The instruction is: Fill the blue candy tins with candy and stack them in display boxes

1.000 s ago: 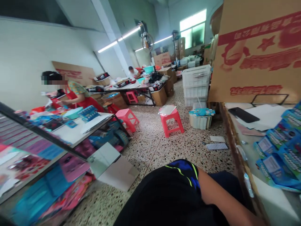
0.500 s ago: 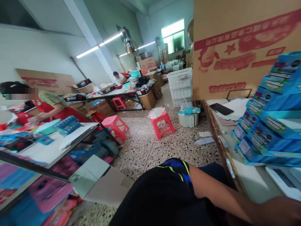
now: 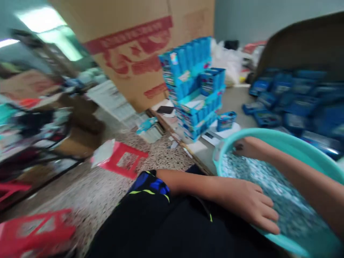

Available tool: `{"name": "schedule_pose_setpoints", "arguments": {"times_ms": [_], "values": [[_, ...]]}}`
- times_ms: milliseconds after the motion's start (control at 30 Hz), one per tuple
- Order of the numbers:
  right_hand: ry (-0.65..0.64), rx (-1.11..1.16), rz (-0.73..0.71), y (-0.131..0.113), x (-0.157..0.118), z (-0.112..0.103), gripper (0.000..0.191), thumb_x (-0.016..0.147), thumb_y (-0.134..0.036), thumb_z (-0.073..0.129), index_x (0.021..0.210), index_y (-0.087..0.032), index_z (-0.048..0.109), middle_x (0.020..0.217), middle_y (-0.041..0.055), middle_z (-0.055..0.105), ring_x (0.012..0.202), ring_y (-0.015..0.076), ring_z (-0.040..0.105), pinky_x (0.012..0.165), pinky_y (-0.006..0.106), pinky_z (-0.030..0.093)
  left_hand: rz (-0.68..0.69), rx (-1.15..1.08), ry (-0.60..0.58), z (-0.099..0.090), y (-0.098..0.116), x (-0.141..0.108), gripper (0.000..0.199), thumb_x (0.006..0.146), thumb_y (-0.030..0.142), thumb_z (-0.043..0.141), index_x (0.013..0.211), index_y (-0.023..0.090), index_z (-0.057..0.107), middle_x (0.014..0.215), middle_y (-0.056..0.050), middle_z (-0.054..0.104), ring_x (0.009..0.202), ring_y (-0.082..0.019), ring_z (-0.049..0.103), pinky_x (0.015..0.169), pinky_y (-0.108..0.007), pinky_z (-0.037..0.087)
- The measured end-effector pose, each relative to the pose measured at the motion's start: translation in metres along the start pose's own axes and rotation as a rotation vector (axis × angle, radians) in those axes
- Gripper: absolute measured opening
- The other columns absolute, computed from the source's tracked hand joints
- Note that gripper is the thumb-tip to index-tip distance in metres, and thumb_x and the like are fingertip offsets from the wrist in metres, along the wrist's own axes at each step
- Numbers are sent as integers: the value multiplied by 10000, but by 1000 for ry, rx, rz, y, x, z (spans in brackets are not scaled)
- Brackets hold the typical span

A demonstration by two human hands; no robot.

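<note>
A turquoise basin [image 3: 288, 134] stands at the right, holding many small blue-and-white pieces [image 3: 271, 186] too blurred to name. My left hand [image 3: 254, 202] lies over the basin's near rim, back up, its fingers extended and slightly bent with no object visible in them. Inside the basin, my right hand [image 3: 243, 146] reaches to the far left wall, close to the pieces. Its fingers are blurred and partly hidden, so I cannot see what they hold. Beyond the basin, a small blue box [image 3: 225, 121] sits by a stack of blue display boxes [image 3: 195, 89].
Many blue packs [image 3: 298, 104] lie in a pile behind the basin. A dark phone [image 3: 165, 109] rests near the table edge, before a large printed carton [image 3: 129, 46]. On the floor at left are red stools [image 3: 123, 157] and white crates [image 3: 115, 100].
The view has swung right, bringing the basin, the pile of packs and both hands into sight. The display box stack now appears nearer the middle. Earlier, only one blurred hand showed at bottom right.
</note>
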State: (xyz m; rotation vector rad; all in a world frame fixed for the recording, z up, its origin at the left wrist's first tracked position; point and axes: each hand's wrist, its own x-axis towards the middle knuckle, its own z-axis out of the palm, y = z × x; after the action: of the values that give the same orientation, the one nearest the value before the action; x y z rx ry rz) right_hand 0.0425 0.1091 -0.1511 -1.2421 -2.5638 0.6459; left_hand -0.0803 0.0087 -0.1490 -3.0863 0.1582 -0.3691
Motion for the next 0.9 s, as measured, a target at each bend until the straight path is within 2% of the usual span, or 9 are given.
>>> {"name": "schedule_pose_setpoints", "arguments": {"times_ms": [100,200,300,433,533,600,733,767,900], "values": [[-211,-111,36,23,0,0,292,916,-125,479,889,-34,755,816,33,713,755,71,575,701,203,335,177,-30,130,11,-7,24,319,1001,223,483,1067,346,771,1062,12,762,836,-126,681,651,-284,488],[-287,-137,33,33,13,1,339,924,-170,449,964,-18,749,887,29,715,798,62,566,706,192,304,186,-29,232,16,1,37,349,1000,219,465,1063,377,770,1075,17,756,760,-128,671,642,-303,504],[-340,-129,24,41,19,3,268,916,-166,512,970,-44,745,896,37,720,807,96,596,714,197,323,311,-163,293,17,15,36,407,1001,193,441,1034,432,768,1160,55,742,878,-104,690,713,-252,542],[-366,-14,-33,53,16,3,149,836,-178,728,980,-140,743,918,62,745,811,182,643,736,261,418,328,-415,172,20,24,19,412,1012,205,426,963,388,793,1125,1,750,956,-104,691,748,-224,556],[-370,38,31,61,13,5,168,828,-200,764,992,-163,753,943,69,749,829,191,663,753,279,442,412,-682,47,25,23,5,406,1037,272,402,957,360,790,1119,-10,747,903,-97,692,669,-226,536],[-369,41,94,62,11,7,219,822,-222,778,1034,-172,760,975,77,755,839,189,673,747,275,448,414,-871,-39,27,24,-1,324,1005,260,484,901,328,783,1068,-22,750,877,-102,696,686,-206,536],[-325,8,166,54,11,13,238,808,-198,781,1046,-180,772,967,74,766,800,170,679,711,257,450,-32,-1272,-250,38,25,-6,263,841,127,642,616,254,694,830,4,716,825,-130,707,730,-141,560],[-313,1,179,50,10,14,233,800,-182,785,1032,-184,777,958,68,770,791,169,684,704,254,453,-61,-1342,-304,45,23,-6,267,812,93,651,592,242,678,804,14,708,844,-129,710,751,-130,559],[-263,-33,230,34,6,-3,225,834,-189,772,1057,-219,788,1042,65,783,885,199,716,760,282,483,240,-1312,-335,78,8,-1,230,861,78,624,679,202,690,823,-2,712,898,-132,687,921,-186,524]]}}
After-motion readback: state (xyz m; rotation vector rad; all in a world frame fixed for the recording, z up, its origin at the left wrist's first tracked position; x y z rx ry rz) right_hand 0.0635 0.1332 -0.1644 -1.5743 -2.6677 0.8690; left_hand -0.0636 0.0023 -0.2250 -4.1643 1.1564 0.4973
